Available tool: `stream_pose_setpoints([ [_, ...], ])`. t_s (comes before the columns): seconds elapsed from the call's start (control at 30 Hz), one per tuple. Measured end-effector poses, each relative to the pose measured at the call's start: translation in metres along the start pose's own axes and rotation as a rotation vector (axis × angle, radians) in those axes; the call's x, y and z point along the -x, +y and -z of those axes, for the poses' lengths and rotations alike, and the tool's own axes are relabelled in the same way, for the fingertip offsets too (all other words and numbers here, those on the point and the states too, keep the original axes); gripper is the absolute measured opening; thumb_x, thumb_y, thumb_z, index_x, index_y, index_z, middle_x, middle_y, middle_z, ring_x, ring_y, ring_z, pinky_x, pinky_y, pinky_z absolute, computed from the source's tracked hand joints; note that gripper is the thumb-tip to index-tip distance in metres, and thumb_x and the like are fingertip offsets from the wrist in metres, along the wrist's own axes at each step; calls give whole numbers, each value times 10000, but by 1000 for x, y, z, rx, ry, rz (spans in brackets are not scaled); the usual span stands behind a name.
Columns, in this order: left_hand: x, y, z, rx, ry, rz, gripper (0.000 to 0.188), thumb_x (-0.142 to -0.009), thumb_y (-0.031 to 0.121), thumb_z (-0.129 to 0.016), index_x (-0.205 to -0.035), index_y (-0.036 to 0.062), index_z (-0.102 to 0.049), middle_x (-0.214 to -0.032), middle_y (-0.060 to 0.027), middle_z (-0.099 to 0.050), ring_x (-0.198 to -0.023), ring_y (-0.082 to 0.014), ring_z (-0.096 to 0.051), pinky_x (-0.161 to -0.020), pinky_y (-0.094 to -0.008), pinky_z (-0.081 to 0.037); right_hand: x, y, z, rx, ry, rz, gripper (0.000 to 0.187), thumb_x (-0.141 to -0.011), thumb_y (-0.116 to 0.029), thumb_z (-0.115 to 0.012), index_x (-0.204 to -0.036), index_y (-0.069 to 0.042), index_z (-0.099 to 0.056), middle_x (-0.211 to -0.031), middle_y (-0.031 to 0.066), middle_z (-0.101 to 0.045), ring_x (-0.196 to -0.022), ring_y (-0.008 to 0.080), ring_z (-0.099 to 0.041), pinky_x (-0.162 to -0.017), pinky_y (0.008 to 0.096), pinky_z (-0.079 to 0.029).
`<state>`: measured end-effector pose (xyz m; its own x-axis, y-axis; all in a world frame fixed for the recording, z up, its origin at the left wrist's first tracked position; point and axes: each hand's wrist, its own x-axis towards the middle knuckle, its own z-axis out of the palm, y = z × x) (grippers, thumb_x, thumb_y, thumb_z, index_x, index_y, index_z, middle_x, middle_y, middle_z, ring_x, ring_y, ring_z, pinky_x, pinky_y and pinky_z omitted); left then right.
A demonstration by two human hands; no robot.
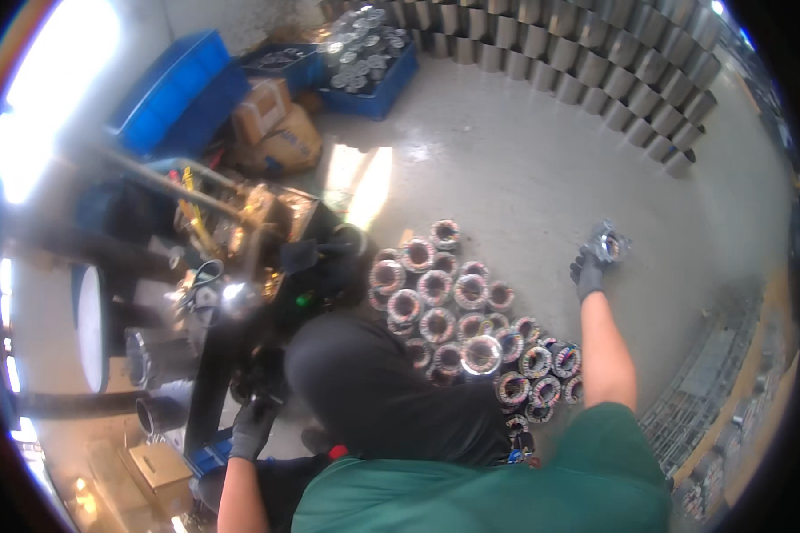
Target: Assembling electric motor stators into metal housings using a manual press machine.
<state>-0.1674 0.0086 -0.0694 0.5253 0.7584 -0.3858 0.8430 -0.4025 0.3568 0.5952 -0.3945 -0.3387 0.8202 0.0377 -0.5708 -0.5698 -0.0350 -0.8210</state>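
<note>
Far left of the ring pile (460, 325), low in the view, a cardboard box (160, 464) is standing. Also far left of the pile, but higher up, a blue bin (164, 93) is sitting. A dark machine frame (212, 373) is rising left of the pile, and just beside it the left grip (253, 428), gloved in grey, is hanging in shadow; I cannot tell whether it is clenching, touching or releasing anything. Beyond the pile, up and to its left, 1 more bin, the blue crate (378, 99), is holding shiny metal pieces (362, 51). The pile itself is resting on the grey floor (507, 164), its wire-wound rings lying stacked against each other. Right of the pile and well clear of it, the right grip (588, 274), also gloved, is grasping 1 shiny metal part (610, 244). Beyond the pile, grey cylinders (587, 53) are standing in stacked rows. Farthest right of the pile, grey strips (704, 382) are lying.
</note>
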Motion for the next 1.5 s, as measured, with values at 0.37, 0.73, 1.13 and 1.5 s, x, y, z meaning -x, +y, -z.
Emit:
stream_pose_setpoints([
  [0.37, -1, 12, 7, -37, 569, -329, 345, -884, 178, -766, -1224, 120, -758, -1144, -159, -733, -1037, -385, -704, -939, -506, -561, 285, 18, -91, 1112, -923, 1159, 618, -648, -186, -944, -1209, -72, -710, -1208, 193, -721, -1165, 447, -656, -1028, 517, -527],
  [0.73, -5, 75, 149, -290, 1247, -268, 570, -837, 178, -810, -1382, 153, -645, -1170, -129, -681, -1164, -367, -628, -1103, -543, -428, 125, 123, 25, 1302, -846, 1035, 388, -913, -199, -753, -1296, -155, -708, -1197, 171, -719, -993, 381, -726, -883, 515, -563],
  [1.13, 48, 26, 148, -296, 1178, -348, 422, -828, 99, -775, -1238, 166, -702, -996, -49, -676, -954, -312, -644, -879, -488, -468, 308, -76, -132, 1741, -756, 1787, 222, -987, -263, -650, -1190, -177, -625, -1140, 147, -671, -1005, 395, -657, -830, 547, -539],
  [1.5, 122, 75, 262, -268, 1477, -515, 511, -823, 32, -823, -1312, 122, -708, -1046, -62, -671, -983, -306, -641, -971, -478, -511, 614, -190, -309, 420, -1199, 1845, 502, -692, -88, -905, -1130, -58, -663, -1014, 149, -698, -864, 360, -683, -731, 458, -548],
])
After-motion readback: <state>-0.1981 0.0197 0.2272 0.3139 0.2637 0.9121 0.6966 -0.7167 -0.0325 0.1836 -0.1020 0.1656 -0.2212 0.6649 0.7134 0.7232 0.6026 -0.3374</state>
